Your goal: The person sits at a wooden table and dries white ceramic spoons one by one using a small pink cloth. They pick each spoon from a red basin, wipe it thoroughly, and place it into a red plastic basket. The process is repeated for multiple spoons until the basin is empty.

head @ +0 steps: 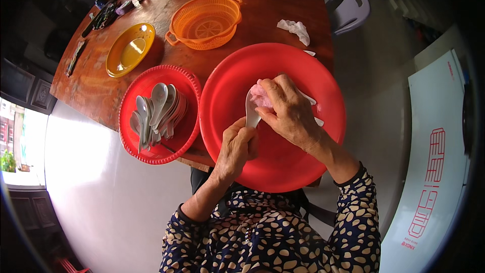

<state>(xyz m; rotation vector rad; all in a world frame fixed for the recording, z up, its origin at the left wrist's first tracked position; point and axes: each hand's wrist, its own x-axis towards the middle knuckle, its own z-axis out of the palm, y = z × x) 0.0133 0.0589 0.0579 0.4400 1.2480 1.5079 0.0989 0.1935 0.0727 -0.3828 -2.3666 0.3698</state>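
Note:
My left hand (238, 146) grips the handle of a white soup spoon (251, 115), its bowl pointing away from me. Pressed into that bowl is a pink cloth (261, 96), pinched in the fingers of my right hand (290, 112). Both hands are over a large red plastic basin (273, 170). White spoon handles (318, 121) show in the basin beside my right hand; the rest of them is hidden behind it. Left of the basin, a red plastic basket (129, 136) holds a stack of several white soup spoons (159, 98).
An orange colander (206, 41) and a yellow oval dish (130, 49) stand farther back on the wooden table (257, 15). Crumpled white tissue (295, 30) lies right of the colander. A pale plastic stool (350, 3) is beyond the table's right edge. A white panel (424, 167) bearing writing stands at right.

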